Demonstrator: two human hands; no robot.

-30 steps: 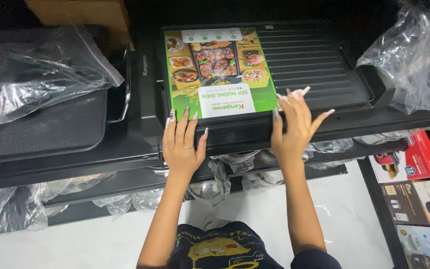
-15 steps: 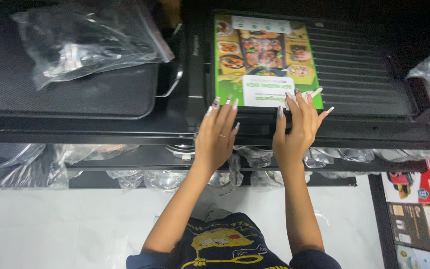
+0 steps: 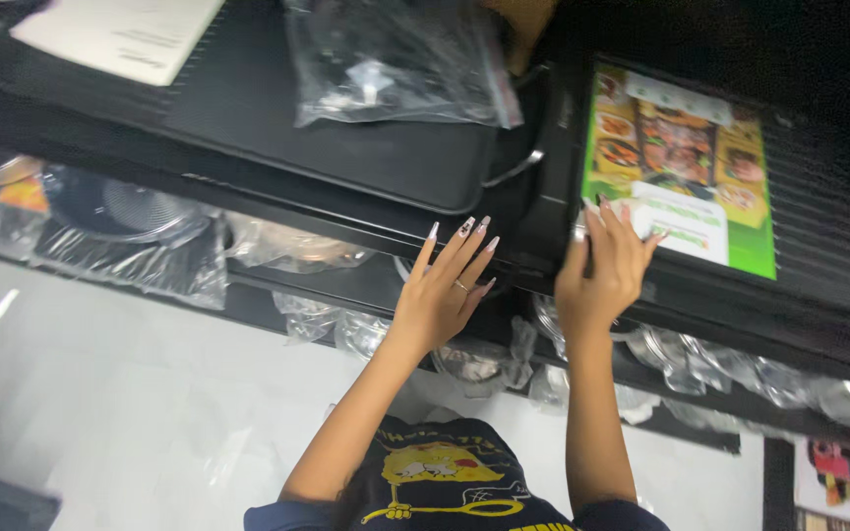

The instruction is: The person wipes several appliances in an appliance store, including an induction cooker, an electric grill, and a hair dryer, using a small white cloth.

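Head view: the right hand [image 3: 604,270] lies flat with its fingers spread on the front edge of the black electric grill [image 3: 828,211], its fingertips touching the lower left corner of the green leaflet [image 3: 683,167] that rests on the ribbed plate; it grips nothing. The left hand [image 3: 443,290] is open too, fingers stretched and slightly fanned, their long nails pointing up toward the gap between this grill and a second grill pan [image 3: 277,108] to the left; whether the fingertips actually touch the front edge cannot be told. The right-hand grill sits on the counter [image 3: 297,211] with its long axis running from the upper left down to the lower right of the picture, tilted in the frame, its front edge toward the person. The leaflet lies with its long axis across the plate, away from the person. On the left pan lie a crumpled clear plastic bag [image 3: 395,59] and a white booklet [image 3: 125,34]. Below the counter's edge, plastic-wrapped pans [image 3: 125,221] line a lower shelf
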